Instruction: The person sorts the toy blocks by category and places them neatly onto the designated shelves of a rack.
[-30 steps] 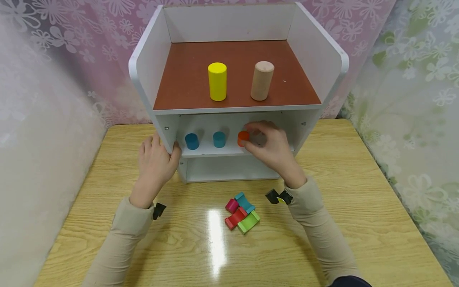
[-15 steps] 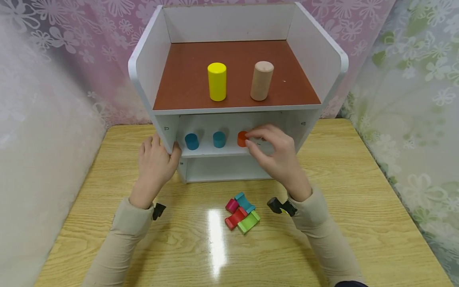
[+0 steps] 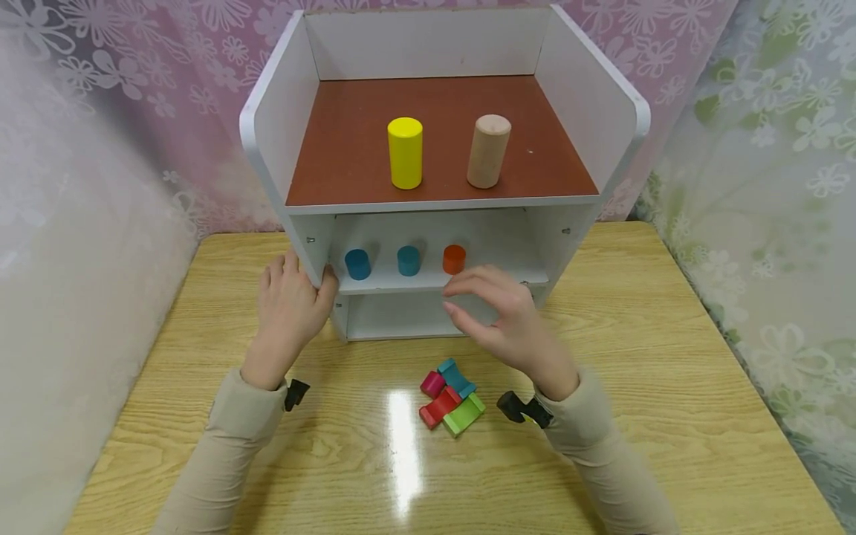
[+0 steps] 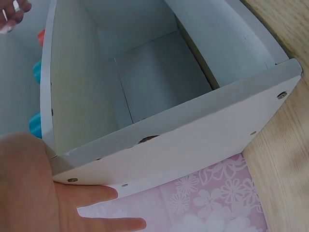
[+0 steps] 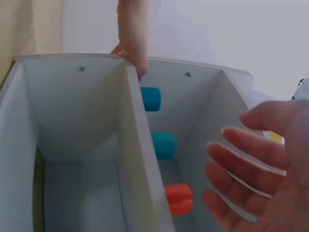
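Note:
My left hand (image 3: 292, 308) grips the left side panel of the white shelf unit (image 3: 428, 287), its thumb at the front edge and its fingers along the outside. In front of the unit, my right hand (image 3: 504, 319) is apart from everything, with loosely bent fingers and nothing between them. Just behind it, an orange cylinder (image 3: 454, 259) stands upright on the middle shelf. Left of that are a teal cylinder (image 3: 409, 261) and a darker blue cylinder (image 3: 357, 264), in a row. The right wrist view also has the orange cylinder (image 5: 178, 198) beside the spread fingers.
On the brown top stand a tall yellow cylinder (image 3: 405, 153) and a plain wooden cylinder (image 3: 489, 151). Red (image 3: 441, 407), green (image 3: 464, 414), teal (image 3: 457, 378) and magenta (image 3: 432, 383) blocks lie clustered on the wooden table (image 3: 334, 475). Curtains hang around it.
My right hand has let go of the orange cylinder and drawn back toward me, out of the middle shelf. The cylinder stays standing there. My left hand has not moved.

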Demonstrator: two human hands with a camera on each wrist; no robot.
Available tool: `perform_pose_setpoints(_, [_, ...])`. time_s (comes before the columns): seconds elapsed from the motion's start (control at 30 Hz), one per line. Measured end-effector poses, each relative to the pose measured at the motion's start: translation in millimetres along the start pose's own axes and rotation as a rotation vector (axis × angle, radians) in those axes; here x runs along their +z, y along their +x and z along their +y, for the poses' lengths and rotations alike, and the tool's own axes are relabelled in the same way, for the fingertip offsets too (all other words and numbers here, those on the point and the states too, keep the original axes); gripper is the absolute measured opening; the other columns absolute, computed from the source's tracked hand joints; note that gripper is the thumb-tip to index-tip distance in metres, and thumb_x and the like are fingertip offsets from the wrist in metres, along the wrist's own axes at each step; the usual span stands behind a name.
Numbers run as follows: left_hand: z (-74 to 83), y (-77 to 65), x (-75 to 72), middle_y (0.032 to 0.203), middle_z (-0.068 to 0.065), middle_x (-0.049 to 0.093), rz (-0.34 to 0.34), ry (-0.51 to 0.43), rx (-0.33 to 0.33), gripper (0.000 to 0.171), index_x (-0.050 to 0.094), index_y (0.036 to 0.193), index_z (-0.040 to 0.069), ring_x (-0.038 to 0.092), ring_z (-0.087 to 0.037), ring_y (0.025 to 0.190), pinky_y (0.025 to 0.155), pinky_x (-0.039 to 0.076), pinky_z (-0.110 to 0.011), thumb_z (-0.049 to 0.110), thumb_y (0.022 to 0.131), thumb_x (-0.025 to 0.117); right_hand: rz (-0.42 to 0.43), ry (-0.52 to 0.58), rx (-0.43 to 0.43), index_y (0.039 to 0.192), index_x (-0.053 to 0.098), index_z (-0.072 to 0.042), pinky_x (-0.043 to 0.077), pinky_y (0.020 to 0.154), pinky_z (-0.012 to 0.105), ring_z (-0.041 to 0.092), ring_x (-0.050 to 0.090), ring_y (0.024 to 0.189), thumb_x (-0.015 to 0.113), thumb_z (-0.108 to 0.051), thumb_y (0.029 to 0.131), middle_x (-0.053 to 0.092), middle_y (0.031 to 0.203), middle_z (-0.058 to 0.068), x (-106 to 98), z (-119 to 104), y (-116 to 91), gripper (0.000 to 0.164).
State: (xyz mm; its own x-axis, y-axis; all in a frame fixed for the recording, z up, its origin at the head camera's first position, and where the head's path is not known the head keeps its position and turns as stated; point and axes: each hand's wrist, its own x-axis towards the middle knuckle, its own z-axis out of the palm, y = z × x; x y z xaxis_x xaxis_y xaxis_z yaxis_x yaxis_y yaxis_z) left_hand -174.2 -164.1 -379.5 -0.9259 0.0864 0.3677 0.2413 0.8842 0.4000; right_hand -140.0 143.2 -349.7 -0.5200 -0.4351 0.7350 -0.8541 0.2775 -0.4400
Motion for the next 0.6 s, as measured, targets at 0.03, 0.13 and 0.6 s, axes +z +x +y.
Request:
perform_pose_setpoints(0.03, [0.1, -0.1, 0.1, 0.128, -0.025, 0.05, -0.002, 0.001, 0.001, 0.056, 0.044, 0.143, 0.001, 0.042, -0.05, 0.121, 0.102, 0.03, -0.062, 0.037, 0.1, 0.037, -0.023, 0.005, -0.003, 0.1, 0.073, -0.006, 0.048, 0.092, 0.033, 0.022, 0.063, 0.099, 0.071, -0.008, 0.087, 0.07, 0.101, 0.005, 2, 0, -2, 0.014])
perform_pose_setpoints(0.13, [0.1, -0.5, 0.2, 0.129, -0.025, 0.049, -0.007, 0.003, -0.001, 0.056, 0.043, 0.144, 0.001, 0.042, -0.05, 0.121, 0.102, 0.03, -0.063, 0.037, 0.101, 0.037, -0.091, 0.014, 0.003, 0.1, 0.072, -0.007, 0.048, 0.091, 0.032, 0.02, 0.062, 0.1, 0.071, -0.009, 0.089, 0.069, 0.102, 0.002, 7, 0, -7, 0.012])
perform_pose_setpoints(0.6, [-0.5, 0.1, 1.2, 0.131, -0.026, 0.049, -0.009, 0.001, -0.004, 0.057, 0.042, 0.145, 0.0, 0.04, -0.05, 0.125, 0.105, 0.028, -0.063, 0.036, 0.101, 0.038, -0.352, -0.085, -0.017, 0.104, 0.071, -0.01, 0.051, 0.086, 0.032, 0.015, 0.061, 0.095, 0.073, -0.011, 0.085, 0.067, 0.102, -0.001, 34, 8, -37, 0.019])
